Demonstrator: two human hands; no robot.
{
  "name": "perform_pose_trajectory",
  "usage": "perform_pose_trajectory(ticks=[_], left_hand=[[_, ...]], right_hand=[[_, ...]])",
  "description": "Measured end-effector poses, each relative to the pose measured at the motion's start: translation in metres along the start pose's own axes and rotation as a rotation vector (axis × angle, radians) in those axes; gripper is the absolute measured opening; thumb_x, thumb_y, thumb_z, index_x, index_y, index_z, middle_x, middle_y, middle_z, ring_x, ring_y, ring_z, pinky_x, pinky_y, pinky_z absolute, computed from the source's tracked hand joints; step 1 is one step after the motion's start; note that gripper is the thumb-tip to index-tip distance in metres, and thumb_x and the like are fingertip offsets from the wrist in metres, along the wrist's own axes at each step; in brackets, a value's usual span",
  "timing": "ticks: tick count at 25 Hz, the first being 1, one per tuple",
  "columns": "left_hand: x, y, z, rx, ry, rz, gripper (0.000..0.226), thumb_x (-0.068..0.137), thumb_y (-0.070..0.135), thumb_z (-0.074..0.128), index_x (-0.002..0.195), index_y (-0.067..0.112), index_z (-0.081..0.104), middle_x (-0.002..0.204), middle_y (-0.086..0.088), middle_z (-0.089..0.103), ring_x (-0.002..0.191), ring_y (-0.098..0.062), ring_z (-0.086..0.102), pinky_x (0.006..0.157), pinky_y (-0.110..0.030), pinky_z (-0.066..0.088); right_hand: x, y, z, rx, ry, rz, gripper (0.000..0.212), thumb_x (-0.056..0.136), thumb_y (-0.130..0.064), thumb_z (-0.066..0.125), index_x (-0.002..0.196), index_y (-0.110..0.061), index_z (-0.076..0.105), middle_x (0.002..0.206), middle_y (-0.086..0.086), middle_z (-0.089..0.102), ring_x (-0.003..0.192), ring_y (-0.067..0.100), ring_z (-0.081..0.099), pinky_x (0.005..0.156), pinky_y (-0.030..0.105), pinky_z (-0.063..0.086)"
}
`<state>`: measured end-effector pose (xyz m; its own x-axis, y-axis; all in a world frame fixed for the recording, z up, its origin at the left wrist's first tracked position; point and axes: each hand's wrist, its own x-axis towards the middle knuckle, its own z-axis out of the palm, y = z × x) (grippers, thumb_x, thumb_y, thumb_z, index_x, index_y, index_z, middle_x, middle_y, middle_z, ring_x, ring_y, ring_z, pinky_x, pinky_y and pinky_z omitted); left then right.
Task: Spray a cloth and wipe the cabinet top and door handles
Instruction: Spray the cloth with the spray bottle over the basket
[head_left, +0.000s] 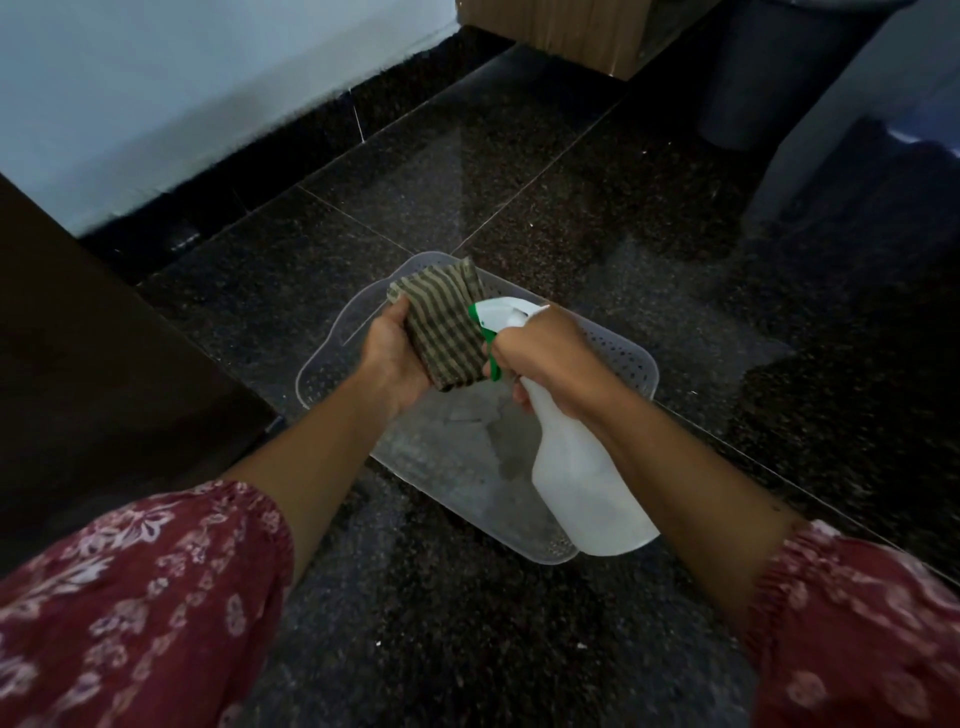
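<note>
**Nozzle up against the cloth, fingers on the trigger**

Widest first: the dark speckled polished stone floor (571, 208) spreads well below both sets of fingers. A dark brown wooden panel (104, 364), likely the cabinet's side, stands off beyond the left knuckles; no top or handles in shot.

Straight beneath the fingers, down on the floor, sits the clear perforated plastic basket (628, 358).

Now the white translucent plastic spray bottle (582, 478). The right hand (550, 358) has it by the neck, fingers clenched round it and reaching onto the green plastic trigger (491, 361). Whether that trigger is pulled in, I can't tell.

And here's the one that matters, the folded olive-and-brown striped cloth (447, 332). It lies in the left hand (392, 353), thumb curled over its edge, fingers wrapped behind, and its face sits just beside the right fingertips, right at the nozzle.

My read on handling: that cloth is soft, light and floppy, and only the fold gives it any body. The grip wants to stay on the folded edge so the flat face is left open to the spray. Once damp it should cling and sag a little. The bottle looks rigid and smooth, possibly slippery if wet, so the neck is the sure hold.
</note>
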<state>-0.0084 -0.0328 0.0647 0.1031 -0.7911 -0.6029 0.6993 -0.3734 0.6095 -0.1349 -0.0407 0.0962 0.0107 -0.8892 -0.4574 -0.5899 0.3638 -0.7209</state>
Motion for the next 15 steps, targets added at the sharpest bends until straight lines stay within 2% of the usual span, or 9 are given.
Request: perform_pose_trajectory(ticks=[6, 10, 11, 13, 15], left_hand=[[-0.002, -0.001, 0.001, -0.001, 0.007, -0.023, 0.053, 0.1, 0.038, 0.025, 0.138, 0.006, 0.044, 0.142, -0.016, 0.048, 0.13, -0.03, 0.047, 0.094, -0.043, 0.04], [-0.001, 0.0, 0.002, -0.011, 0.033, -0.013, 0.053, 0.1, 0.037, 0.026, 0.138, 0.006, 0.044, 0.142, -0.016, 0.048, 0.129, -0.03, 0.047, 0.093, -0.042, 0.041], [-0.002, 0.0, 0.003, -0.011, 0.035, -0.011, 0.052, 0.1, 0.037, 0.026, 0.138, 0.006, 0.044, 0.142, -0.016, 0.048, 0.13, -0.03, 0.047, 0.093, -0.042, 0.041], [-0.002, -0.001, 0.003, -0.004, 0.035, -0.01, 0.052, 0.1, 0.037, 0.026, 0.139, 0.007, 0.043, 0.143, -0.016, 0.048, 0.13, -0.03, 0.047, 0.094, -0.043, 0.04], [-0.002, -0.002, 0.002, 0.001, 0.026, -0.015, 0.051, 0.101, 0.036, 0.025, 0.14, 0.008, 0.041, 0.143, -0.016, 0.047, 0.13, -0.03, 0.047, 0.095, -0.044, 0.04]], right_hand=[[-0.005, 0.002, -0.01, 0.085, 0.056, 0.052, 0.016, 0.07, -0.002, 0.05, 0.067, -0.018, 0.049, 0.045, 0.007, 0.059, 0.016, 0.009, 0.041, 0.031, 0.018, 0.04], [-0.007, 0.006, -0.012, 0.07, 0.048, 0.105, 0.026, 0.072, -0.002, 0.047, 0.059, -0.02, 0.034, 0.019, 0.0, 0.045, 0.015, 0.011, 0.042, 0.031, 0.019, 0.043], [-0.008, 0.006, -0.012, 0.065, 0.046, 0.111, 0.025, 0.072, -0.002, 0.047, 0.059, -0.019, 0.035, 0.017, -0.002, 0.043, 0.014, 0.01, 0.041, 0.03, 0.018, 0.042], [-0.01, 0.007, -0.011, 0.078, 0.039, 0.105, 0.013, 0.069, 0.0, 0.047, 0.065, -0.012, 0.05, 0.023, 0.001, 0.049, 0.014, 0.01, 0.04, 0.03, 0.017, 0.04], [-0.009, 0.007, -0.013, 0.109, 0.014, 0.08, 0.027, 0.063, 0.002, 0.045, 0.083, -0.003, 0.062, 0.044, 0.007, 0.062, 0.018, 0.011, 0.043, 0.033, 0.018, 0.041]])
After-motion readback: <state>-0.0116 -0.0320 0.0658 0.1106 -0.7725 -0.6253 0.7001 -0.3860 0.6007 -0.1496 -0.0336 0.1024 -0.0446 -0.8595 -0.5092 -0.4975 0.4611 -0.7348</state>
